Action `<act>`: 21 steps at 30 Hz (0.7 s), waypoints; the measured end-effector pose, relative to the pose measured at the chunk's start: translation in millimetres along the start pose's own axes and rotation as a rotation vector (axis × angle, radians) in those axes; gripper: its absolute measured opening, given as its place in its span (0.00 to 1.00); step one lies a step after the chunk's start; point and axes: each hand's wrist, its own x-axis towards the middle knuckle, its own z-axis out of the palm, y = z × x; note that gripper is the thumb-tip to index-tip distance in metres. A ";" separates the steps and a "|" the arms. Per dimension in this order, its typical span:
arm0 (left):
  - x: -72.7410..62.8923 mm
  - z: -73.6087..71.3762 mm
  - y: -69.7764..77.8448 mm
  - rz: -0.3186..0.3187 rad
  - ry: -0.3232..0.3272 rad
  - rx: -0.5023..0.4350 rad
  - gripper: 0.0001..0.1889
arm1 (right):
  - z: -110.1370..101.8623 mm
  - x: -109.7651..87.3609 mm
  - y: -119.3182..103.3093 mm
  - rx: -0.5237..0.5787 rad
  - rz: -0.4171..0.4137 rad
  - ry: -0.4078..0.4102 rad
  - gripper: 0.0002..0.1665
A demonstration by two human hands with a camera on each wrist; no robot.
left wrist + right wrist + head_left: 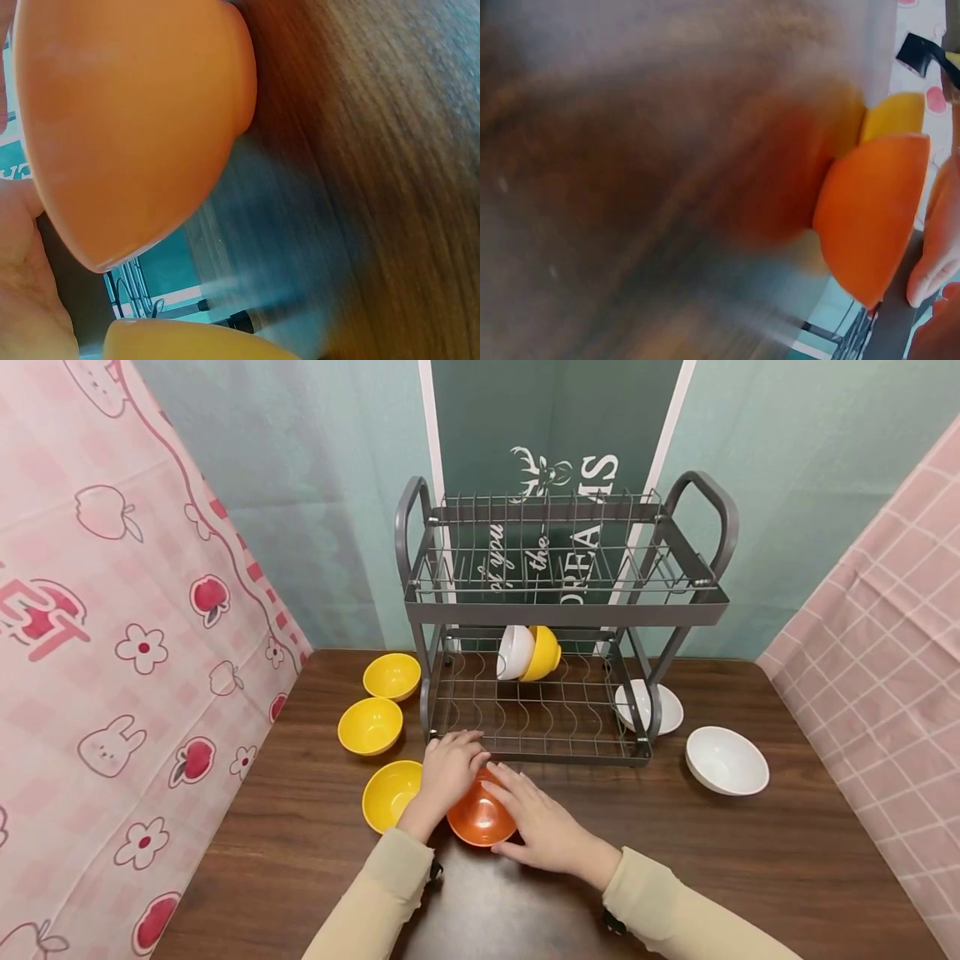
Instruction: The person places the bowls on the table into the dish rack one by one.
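Before the dish rack (566, 613), the right hand (551, 831) spreads wide at the orange bowl (480, 818). The left hand (448, 770) (fingers loose) reaches over its far-left rim.

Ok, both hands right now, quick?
Left hand: open, at the rim of the orange bowl.
Right hand: open, at the same bowl's right side.

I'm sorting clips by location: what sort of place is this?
Probably a small staged tabletop corner, though possibly part of a home: patterned hangings close it in on three sides, and a two-tier dish rack stands on the wood-look table.
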 end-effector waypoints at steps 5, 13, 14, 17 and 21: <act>0.7 0.2 0.0 0.002 -0.001 0.002 0.10 | 3.6 -1.5 -5.4 -0.013 -0.014 -0.054 0.47; 0.2 -0.9 0.6 -0.004 -0.017 -0.007 0.10 | 14.5 -2.9 -6.0 -0.117 -0.082 -0.090 0.42; 0.2 -1.3 0.9 -0.006 -0.021 -0.011 0.10 | 15.7 -3.0 -5.8 -0.127 -0.083 -0.098 0.41; 0.0 -1.4 1.3 -0.008 -0.025 -0.003 0.10 | 18.6 -3.4 -5.6 -0.146 -0.087 -0.120 0.38; 0.1 -1.0 1.1 -0.012 -0.032 0.006 0.11 | 20.4 -3.7 -5.9 -0.162 -0.086 -0.147 0.33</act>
